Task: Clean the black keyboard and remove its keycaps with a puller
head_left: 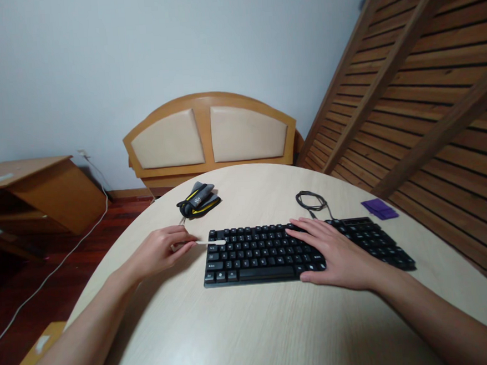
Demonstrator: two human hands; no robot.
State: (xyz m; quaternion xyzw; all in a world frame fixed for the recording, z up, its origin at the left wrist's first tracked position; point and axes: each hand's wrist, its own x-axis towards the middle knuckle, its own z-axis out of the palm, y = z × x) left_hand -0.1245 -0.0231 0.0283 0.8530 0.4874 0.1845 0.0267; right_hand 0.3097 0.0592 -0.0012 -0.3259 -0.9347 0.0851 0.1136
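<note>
A black keyboard [257, 254] lies flat on the round pale table. My left hand [165, 249] is beside its left end, thumb and fingers pinched on a thin white cotton swab [210, 242]. The swab's thicker white tip is over the upper-left keys, near the number row; whether it presses on them I cannot tell. My right hand [332, 254] rests palm down with fingers spread across the keyboard's right-middle part, covering some keys. The number pad shows to the right of that hand.
A grey, black and yellow fabric bundle [198, 199] lies beyond my left hand. The keyboard's coiled black cable [311, 201] sits behind it, and a folded purple cloth [379, 208] is at the right. A wooden headboard [206, 132] stands behind the table; wooden slats [422, 109] lean at right.
</note>
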